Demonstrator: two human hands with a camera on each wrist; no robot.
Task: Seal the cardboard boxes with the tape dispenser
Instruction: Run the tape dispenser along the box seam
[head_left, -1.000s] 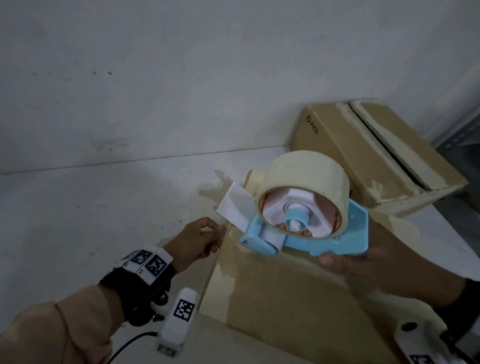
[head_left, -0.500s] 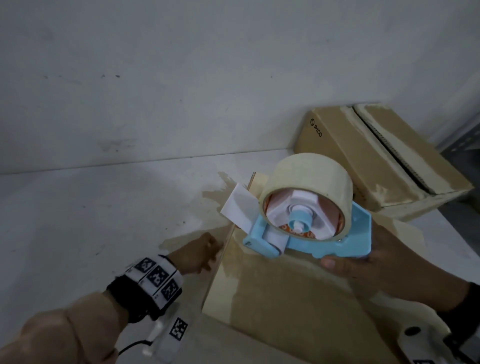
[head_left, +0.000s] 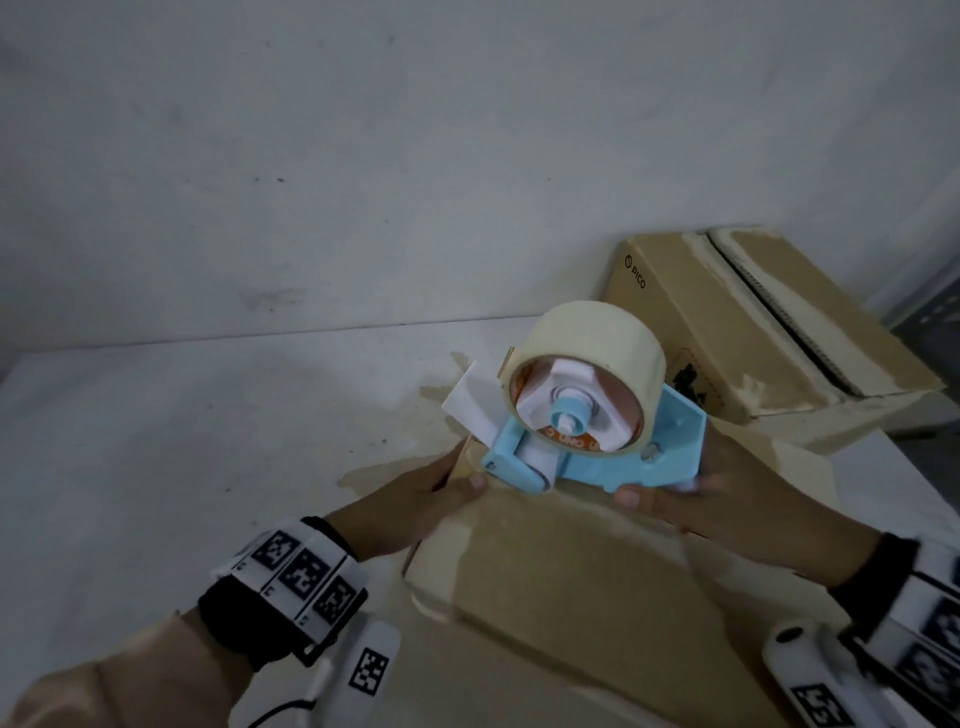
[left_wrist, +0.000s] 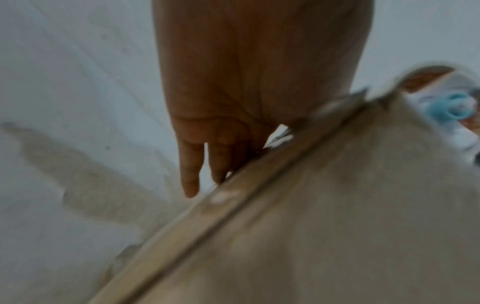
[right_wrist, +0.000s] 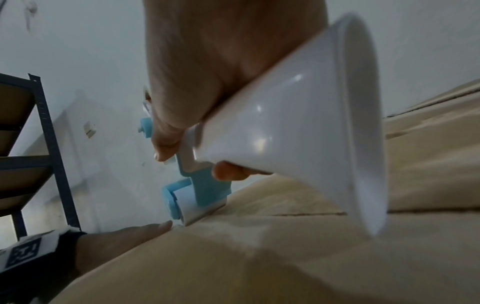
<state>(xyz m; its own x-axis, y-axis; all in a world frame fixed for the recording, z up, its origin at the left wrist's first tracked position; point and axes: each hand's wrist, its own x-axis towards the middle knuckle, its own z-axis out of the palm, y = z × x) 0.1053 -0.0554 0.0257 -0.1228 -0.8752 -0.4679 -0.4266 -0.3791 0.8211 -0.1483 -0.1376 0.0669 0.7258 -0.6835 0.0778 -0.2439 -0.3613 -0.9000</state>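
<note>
A sky-blue tape dispenser (head_left: 597, 462) carrying a beige tape roll (head_left: 592, 343) rests its white roller on the far left edge of the near cardboard box (head_left: 571, 597). My right hand (head_left: 670, 501) grips its white handle (right_wrist: 298, 133) from the right. At that edge my left hand (head_left: 457, 480) has its thumb on the box top beside the roller. Its fingers (left_wrist: 191, 170) run straight down the box's side. A white flap (head_left: 472, 400) sticks out past the roller. The wrist views show the box (left_wrist: 324, 226) (right_wrist: 259, 263) close up and blurred.
A second cardboard box (head_left: 691, 312) marked PICO, its top seam gaping, lies at the back right against the white wall. Both boxes sit on a white surface (head_left: 208, 441) that extends to the left. A dark metal shelf (right_wrist: 49, 131) stands off to one side.
My left hand has moved from beside the box's left side up to its far edge, thumb now on top next to the roller. The dispenser has come down onto that edge.
</note>
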